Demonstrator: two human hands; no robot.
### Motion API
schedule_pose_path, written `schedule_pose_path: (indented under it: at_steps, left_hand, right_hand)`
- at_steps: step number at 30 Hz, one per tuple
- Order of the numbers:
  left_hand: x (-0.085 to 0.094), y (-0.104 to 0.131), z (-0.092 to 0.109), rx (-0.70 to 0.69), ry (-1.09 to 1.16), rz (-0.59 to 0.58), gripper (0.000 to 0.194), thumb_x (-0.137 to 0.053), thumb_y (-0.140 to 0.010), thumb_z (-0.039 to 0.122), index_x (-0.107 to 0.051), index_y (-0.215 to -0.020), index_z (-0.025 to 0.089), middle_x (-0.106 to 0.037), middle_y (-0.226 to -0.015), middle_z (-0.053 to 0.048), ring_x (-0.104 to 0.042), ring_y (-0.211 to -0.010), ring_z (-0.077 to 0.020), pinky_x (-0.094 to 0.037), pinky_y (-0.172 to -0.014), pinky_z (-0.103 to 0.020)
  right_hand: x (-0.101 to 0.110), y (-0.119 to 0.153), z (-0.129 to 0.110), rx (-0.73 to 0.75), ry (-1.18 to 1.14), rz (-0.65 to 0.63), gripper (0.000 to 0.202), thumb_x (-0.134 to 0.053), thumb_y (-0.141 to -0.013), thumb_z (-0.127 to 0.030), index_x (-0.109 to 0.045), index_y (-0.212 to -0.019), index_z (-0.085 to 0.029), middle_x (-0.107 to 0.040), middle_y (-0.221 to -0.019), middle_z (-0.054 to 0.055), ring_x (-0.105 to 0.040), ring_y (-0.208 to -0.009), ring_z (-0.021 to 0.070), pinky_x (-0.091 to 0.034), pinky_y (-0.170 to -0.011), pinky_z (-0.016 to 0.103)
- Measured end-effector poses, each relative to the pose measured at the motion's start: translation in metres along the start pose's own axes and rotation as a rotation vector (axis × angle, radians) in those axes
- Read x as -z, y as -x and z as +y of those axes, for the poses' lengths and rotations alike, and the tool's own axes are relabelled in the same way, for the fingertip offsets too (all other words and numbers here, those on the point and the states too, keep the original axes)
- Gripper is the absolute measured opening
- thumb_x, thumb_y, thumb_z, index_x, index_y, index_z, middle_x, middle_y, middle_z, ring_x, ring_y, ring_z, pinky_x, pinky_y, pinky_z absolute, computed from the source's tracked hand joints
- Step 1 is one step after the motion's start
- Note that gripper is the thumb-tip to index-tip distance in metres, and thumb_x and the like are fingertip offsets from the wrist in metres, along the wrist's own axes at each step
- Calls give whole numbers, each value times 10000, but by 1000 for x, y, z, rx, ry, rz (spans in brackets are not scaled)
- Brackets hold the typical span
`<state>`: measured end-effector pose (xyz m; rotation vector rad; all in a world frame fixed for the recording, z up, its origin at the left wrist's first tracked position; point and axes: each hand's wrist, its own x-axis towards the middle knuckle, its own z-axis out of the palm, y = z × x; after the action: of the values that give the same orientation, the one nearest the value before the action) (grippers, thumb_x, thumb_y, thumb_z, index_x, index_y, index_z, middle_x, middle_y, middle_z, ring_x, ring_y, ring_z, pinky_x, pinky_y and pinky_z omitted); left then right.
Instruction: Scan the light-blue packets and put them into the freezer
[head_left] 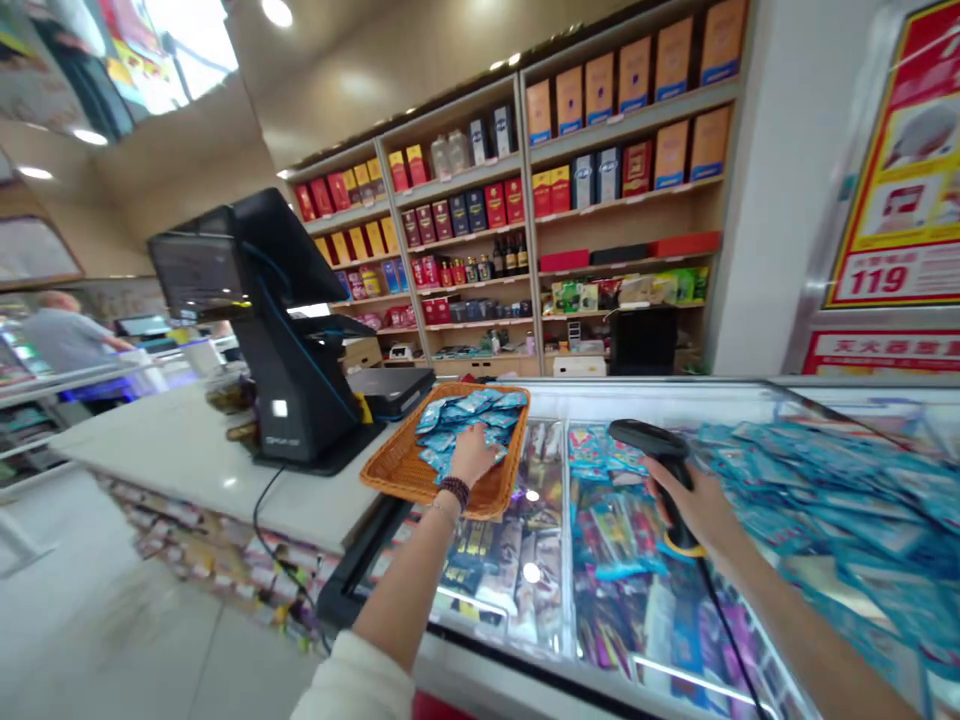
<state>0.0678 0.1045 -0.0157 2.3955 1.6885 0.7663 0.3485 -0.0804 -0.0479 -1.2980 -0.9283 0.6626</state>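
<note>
My left hand [472, 455] reaches into an orange wicker basket [401, 474] and rests on the blue packets [454, 415] lying in it. Its fingertips are partly lost among the packets, so whether it grips one is unclear. In my right hand [686, 492] is a black barcode scanner [651, 436], held by its handle with the head pointing left, above the glass-topped freezer. A cable runs down from the scanner. Many more blue packets [817, 490] are spread in a pile to the right of my right hand.
Left of the basket, a black checkout terminal [292, 370] and a flat black box [390, 388] stand on the white counter [187, 470]. Beneath the glass lie packaged goods [615, 530]. Shelves of boxes and bottles [465, 210] line the back. A person [64, 335] is at far left.
</note>
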Motion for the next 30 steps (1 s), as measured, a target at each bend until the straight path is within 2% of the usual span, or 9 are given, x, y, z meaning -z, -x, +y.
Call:
schedule_pose_path:
  at_steps: [4, 11, 13, 16, 19, 21, 24, 27, 30]
  left_hand:
    - [4, 3, -31, 154, -173, -95, 634, -696, -862, 415, -550, -1386, 90, -600, -1431, -251, -564, -1354, -366, -428, -1094, -399]
    - [-3, 0, -29, 82, -147, -84, 754, -789, -764, 327, -503, -1432, 121, -615, -1426, -217, -524, -1378, -369, -428, -1081, -397]
    - [0, 2, -26, 59, -129, -67, 666, -791, -773, 330, -571, -1370, 134, -667, -1350, -212, -563, -1330, -366, -447, -1049, -395]
    - [8, 7, -21, 50, -134, -37, 345, -730, -849, 351, -710, -1135, 158, -739, -1184, -199, -614, -1250, -361, -462, -1017, -410]
    - [17, 12, -15, 73, -70, 78, 207, -682, -896, 327, -738, -1025, 175, -764, -1099, -180, -634, -1212, -347, -455, -1037, -435]
    - [19, 14, -8, 106, 92, 174, 210, -671, -908, 319, -727, -1039, 165, -769, -1050, -164, -672, -1129, -325, -477, -1026, -444]
    - [11, 19, 16, 80, 600, 247, 253, -634, -937, 358, -697, -1077, 156, -766, -997, -116, -713, -970, -250, -552, -958, -413]
    - [-16, 30, 55, -4, 1171, 177, 297, -621, -946, 406, -661, -1122, 169, -751, -1088, -97, -724, -946, -202, -604, -918, -389]
    - [-54, 43, 93, -3, 1408, 86, 295, -622, -952, 377, -627, -1170, 178, -728, -1185, -104, -726, -1011, -200, -612, -948, -384]
  right_hand:
    - [-27, 5, 14, -11, 76, -91, 492, -748, -757, -656, -560, -592, -233, -531, -422, -35, -489, -329, 123, -378, -359, 253]
    - [-27, 14, 27, -29, 86, -150, 432, -724, -792, -631, -591, -704, -229, -572, -512, -44, -490, -342, 117, -382, -372, 269]
    - [-25, 15, 27, -37, 67, -118, 441, -731, -776, -640, -592, -707, -227, -581, -525, -38, -484, -341, 113, -380, -368, 269]
    - [-24, 18, 26, -45, 31, -74, 463, -764, -734, -649, -584, -687, -225, -587, -529, -31, -473, -327, 109, -366, -348, 266]
    - [-22, 20, 25, -46, 4, -85, 474, -807, -701, -632, -567, -650, -226, -579, -511, -31, -472, -323, 109, -374, -346, 263]
    - [-21, 22, 24, -40, 1, -95, 475, -807, -711, -627, -566, -631, -226, -565, -491, -34, -468, -325, 107, -381, -355, 262]
    - [-21, 24, 22, -23, 3, -100, 482, -762, -760, -646, -571, -620, -227, -538, -467, -38, -458, -336, 109, -374, -370, 264]
    - [-22, 27, 19, -4, -20, -148, 500, -731, -773, -685, -562, -639, -234, -548, -489, -34, -474, -361, 120, -382, -389, 275]
    - [-24, 31, 14, 20, -41, -157, 517, -718, -769, -717, -559, -669, -235, -551, -491, -33, -475, -367, 123, -391, -403, 279]
